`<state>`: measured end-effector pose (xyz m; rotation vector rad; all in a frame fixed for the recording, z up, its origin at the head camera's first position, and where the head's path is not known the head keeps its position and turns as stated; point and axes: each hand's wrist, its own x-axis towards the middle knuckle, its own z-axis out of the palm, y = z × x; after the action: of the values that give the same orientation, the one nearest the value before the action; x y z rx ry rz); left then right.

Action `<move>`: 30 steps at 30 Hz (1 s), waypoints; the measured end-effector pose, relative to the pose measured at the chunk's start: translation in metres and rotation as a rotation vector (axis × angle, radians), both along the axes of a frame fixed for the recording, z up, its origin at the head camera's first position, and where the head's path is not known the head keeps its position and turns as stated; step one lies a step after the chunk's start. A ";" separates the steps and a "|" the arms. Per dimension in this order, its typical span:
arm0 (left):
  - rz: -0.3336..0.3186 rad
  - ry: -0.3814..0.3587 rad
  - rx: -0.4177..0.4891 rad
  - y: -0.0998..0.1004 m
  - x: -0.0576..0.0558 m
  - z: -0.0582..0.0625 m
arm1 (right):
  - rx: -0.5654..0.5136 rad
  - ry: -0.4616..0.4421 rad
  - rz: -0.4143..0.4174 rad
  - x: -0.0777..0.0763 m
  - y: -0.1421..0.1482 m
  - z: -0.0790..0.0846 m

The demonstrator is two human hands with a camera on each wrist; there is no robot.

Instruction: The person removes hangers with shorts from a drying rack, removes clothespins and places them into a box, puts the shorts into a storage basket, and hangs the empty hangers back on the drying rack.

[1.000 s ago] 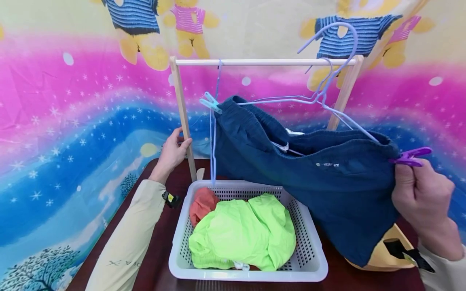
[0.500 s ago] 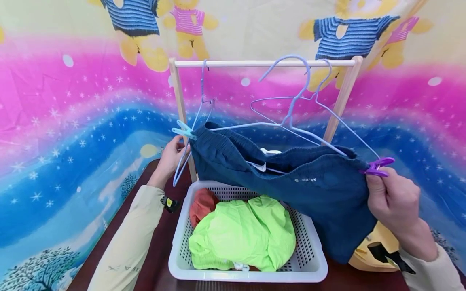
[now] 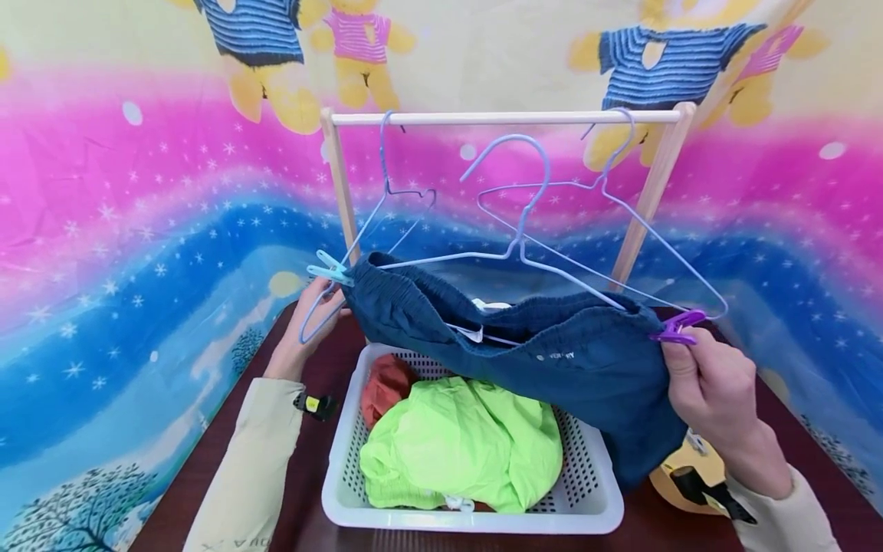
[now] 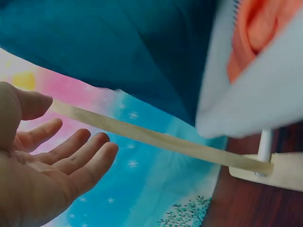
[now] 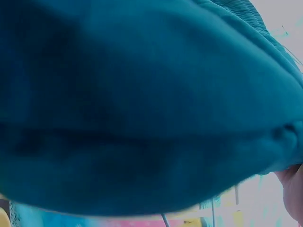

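Navy shorts (image 3: pixel 586 372) hang tilted on a lilac wire hanger (image 3: pixel 526 222) whose hook is free of the rod. A light blue clothespin (image 3: pixel 331 268) clips the waistband's left end, and a purple clothespin (image 3: pixel 679 327) its right end. My right hand (image 3: pixel 717 383) grips the shorts' right side at the purple clothespin. Below the light blue clothespin is my left hand (image 3: pixel 313 318), partly behind another hanger's loop. In the left wrist view its fingers (image 4: pixel 90 165) are spread and hold nothing, beside the rack's wooden post (image 4: pixel 156 142). Shorts fill most of the right wrist view.
A wooden rack with a white rod (image 3: pixel 497 118) stands at the back, two bare hangers (image 3: pixel 665 245) on it. In front, a white basket (image 3: pixel 469 523) contains lime green (image 3: pixel 462 445) and red cloth (image 3: pixel 386 387). A yellow container (image 3: pixel 683 487) sits at the right.
The shorts and their hanger have moved left and down with my right hand. My left hand has let go of the rack's post. The left bare hanger has swung round.
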<state>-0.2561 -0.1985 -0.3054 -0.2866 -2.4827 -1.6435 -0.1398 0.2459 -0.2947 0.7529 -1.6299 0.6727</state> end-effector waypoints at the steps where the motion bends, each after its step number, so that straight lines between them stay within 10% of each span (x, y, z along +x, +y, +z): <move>1: -0.001 0.000 0.013 -0.002 0.002 -0.002 | 0.002 -0.008 0.002 -0.001 0.000 -0.001; 18: -0.015 0.148 0.306 -0.018 0.042 -0.022 | 0.079 -0.164 0.075 -0.014 0.004 -0.017; 30: -0.157 0.079 0.099 -0.029 0.048 -0.025 | 0.133 -0.268 0.069 -0.015 0.007 -0.020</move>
<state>-0.2077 -0.2273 -0.3306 -0.5351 -2.3666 -1.7703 -0.1546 0.2533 -0.3149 0.8465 -1.9151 0.7447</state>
